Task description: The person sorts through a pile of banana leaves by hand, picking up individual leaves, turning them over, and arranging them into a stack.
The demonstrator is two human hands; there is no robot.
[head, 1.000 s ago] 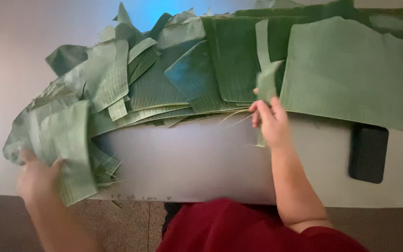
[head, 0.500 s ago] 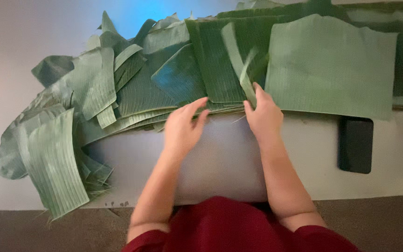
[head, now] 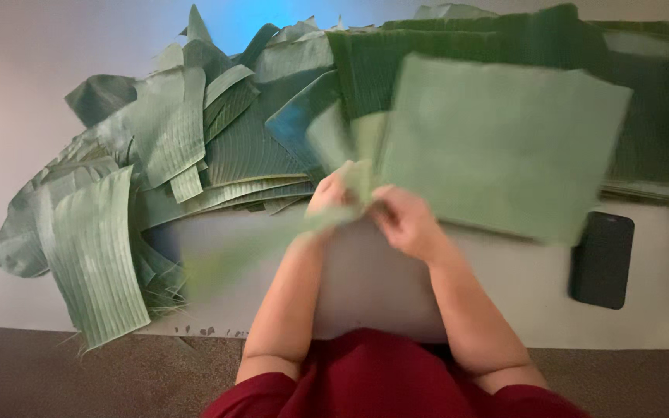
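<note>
both hands have come together at the middle of the table edge since a second ago, when the left hand [head: 333, 193] was far out on the leaf scraps at the left and the right hand [head: 404, 220] alone held a strip; now the two are side by side, fingers closed on a narrow strip of banana leaf [head: 361, 151] that rises between them, just in front of the large square leaf piece [head: 505, 143]; judging from this, the work has moved from sorting the pile to handling this one strip with both hands; a smeared green streak runs down and left from the hands, too blurred to tell whether it is a torn part of the same strip; the strip's top end merges with the leaves behind it; the heap of leaf scraps [head: 164, 139] lies untouched at the left, a dark phone [head: 602, 259] at the right; the fingertips are hidden by leaf and blur.
</note>
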